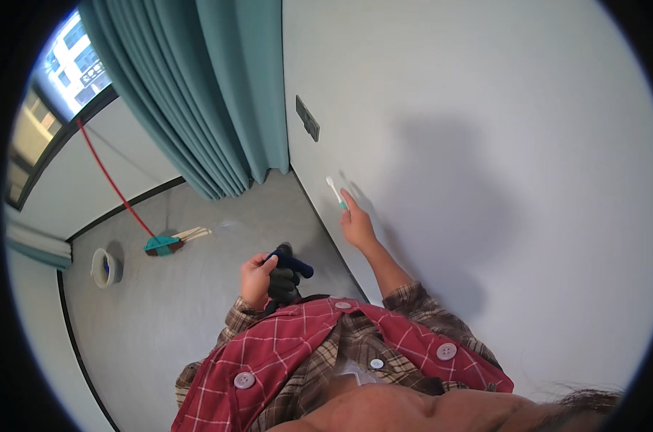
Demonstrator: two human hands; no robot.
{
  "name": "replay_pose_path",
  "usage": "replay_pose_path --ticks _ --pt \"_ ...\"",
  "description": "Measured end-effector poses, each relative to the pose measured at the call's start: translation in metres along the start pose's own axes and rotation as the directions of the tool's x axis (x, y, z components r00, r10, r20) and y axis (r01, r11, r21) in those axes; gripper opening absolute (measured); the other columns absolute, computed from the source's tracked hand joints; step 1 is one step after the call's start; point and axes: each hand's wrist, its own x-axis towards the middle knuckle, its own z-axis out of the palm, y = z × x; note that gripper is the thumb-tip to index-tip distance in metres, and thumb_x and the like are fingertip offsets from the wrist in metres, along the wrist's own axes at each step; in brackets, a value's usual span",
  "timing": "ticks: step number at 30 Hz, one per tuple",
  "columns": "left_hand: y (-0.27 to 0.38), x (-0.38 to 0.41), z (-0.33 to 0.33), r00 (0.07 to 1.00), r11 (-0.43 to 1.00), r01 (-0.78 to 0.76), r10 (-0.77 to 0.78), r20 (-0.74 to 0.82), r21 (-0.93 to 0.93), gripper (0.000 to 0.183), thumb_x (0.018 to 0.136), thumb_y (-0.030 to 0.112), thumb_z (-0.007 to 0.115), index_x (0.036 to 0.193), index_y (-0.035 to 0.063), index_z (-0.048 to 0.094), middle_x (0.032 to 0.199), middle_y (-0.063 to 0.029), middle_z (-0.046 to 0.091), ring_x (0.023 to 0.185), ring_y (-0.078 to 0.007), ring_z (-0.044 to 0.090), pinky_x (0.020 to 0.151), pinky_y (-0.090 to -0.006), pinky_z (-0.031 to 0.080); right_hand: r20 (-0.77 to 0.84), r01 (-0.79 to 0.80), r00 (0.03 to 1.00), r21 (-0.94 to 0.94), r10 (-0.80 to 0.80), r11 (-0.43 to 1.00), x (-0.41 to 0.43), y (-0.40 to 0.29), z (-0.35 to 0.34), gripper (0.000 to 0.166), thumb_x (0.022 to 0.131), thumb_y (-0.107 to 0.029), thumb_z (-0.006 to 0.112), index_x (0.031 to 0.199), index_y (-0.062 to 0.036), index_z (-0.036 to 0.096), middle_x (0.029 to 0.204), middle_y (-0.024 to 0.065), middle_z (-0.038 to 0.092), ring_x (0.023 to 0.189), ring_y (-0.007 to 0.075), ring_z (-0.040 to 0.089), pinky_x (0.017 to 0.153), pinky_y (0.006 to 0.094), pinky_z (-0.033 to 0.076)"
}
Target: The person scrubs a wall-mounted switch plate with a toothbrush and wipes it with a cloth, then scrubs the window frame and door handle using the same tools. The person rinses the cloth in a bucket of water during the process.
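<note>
My right hand (356, 218) grips a small white brush with a green grip, which looks like a toothbrush (334, 189). Its white head points up and left, close in front of the pale wall (548, 189). Whether the head touches the wall cannot be told. My left hand (256, 278) pinches a dark blue cloth (294, 263) in front of my body, above the floor. The cloth hangs to the right of the fingers and partly covers my legs and shoes.
A dark switch or socket plate (307, 119) sits on the wall, beside a teal curtain (180, 97). A red-handled broom (163, 245) leans at the window wall, with a light-coloured flat piece (194, 234) beside it. Farther left, a pale bucket (102, 268) holding something blue stands on the grey floor (159, 324).
</note>
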Motion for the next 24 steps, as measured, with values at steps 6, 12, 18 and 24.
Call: replay_pose_path --ticks 6,12,18,24 --pt "-0.045 0.051 0.011 0.997 0.979 -0.026 0.01 0.081 0.2 0.008 0.088 0.007 0.063 0.087 0.0003 0.066 0.075 0.0029 0.062 0.064 -0.0053 0.053 0.058 -0.0213 0.042 -0.097 -0.102 0.993 -0.347 0.073 0.932 0.021 0.024 -0.026 0.046 0.092 -0.007 0.044 0.137 -0.0189 0.046 0.085 0.0233 0.064 0.078 0.0416 0.061 0.071 0.0489 0.049" --pt "-0.058 0.061 0.011 0.99 0.957 -0.072 0.034 0.139 0.28 0.007 0.087 0.006 0.063 0.088 0.0001 0.065 0.075 0.0019 0.062 0.066 -0.0056 0.054 0.059 -0.0212 0.042 -0.083 -0.238 0.971 -0.435 0.224 0.868 0.001 0.074 -0.048 0.047 0.089 -0.005 0.045 0.135 -0.0156 0.048 0.088 0.0227 0.065 0.082 0.0409 0.062 0.073 0.0499 0.05" --pt "-0.045 0.03 0.023 0.998 0.977 0.011 -0.025 0.062 0.214 0.007 0.089 0.006 0.061 0.092 0.0001 0.064 0.075 0.0011 0.062 0.065 -0.0078 0.058 0.059 -0.0226 0.046 -0.044 -0.342 0.93 -0.467 0.365 0.815 -0.023 0.072 -0.07 0.058 0.083 -0.003 0.045 0.138 -0.0205 0.045 0.094 0.0211 0.066 0.09 0.0397 0.063 0.08 0.0486 0.051" --pt "-0.045 -0.004 0.031 0.998 0.98 0.057 -0.051 -0.037 0.191 0.008 0.089 0.007 0.061 0.091 -0.0003 0.063 0.075 -0.0004 0.062 0.063 -0.0103 0.061 0.058 -0.0239 0.048 -0.084 -0.407 0.902 -0.494 0.424 0.768 0.01 0.058 -0.07 0.058 0.084 -0.006 0.048 0.14 -0.0195 0.041 0.098 0.0208 0.065 0.093 0.0388 0.063 0.081 0.0487 0.051"
